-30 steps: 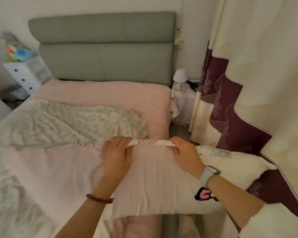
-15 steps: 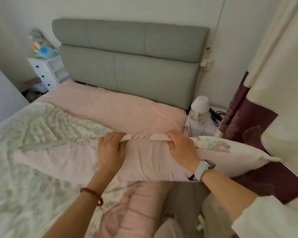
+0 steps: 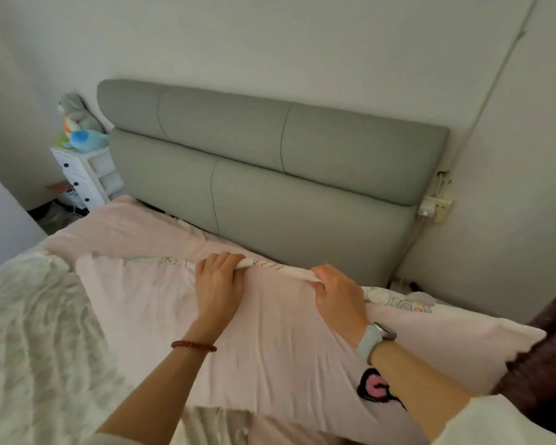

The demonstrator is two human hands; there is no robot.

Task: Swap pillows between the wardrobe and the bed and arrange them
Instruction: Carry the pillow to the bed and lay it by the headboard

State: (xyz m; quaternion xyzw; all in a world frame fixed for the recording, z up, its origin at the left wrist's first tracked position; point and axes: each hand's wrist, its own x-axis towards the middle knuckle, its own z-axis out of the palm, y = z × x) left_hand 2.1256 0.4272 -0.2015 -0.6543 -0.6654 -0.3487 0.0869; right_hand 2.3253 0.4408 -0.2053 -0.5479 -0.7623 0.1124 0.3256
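A long pale-pink pillow [image 3: 270, 342] with cartoon prints lies flat and crosswise over the bed, close to the grey padded headboard [image 3: 270, 175]. My left hand [image 3: 220, 290] and my right hand [image 3: 337, 297] both grip its far edge, side by side, bunching the white trim between them. The pillow's right end sticks out past the bed's side toward the curtain. Beneath it is the pink sheet of the bed [image 3: 116, 229]. No wardrobe is in view.
A crumpled white-green blanket [image 3: 36, 342] covers the bed's left part. A white drawer unit [image 3: 84, 175] with plush toys stands left of the headboard. A wall socket [image 3: 435, 207] with a plug sits right of it. A dark red curtain [image 3: 546, 364] hangs at the right edge.
Both hands have carried the pillow forward, from mid-bed up toward the headboard. The grip on the far edge is the same, and my view has moved closer to the head of the bed.
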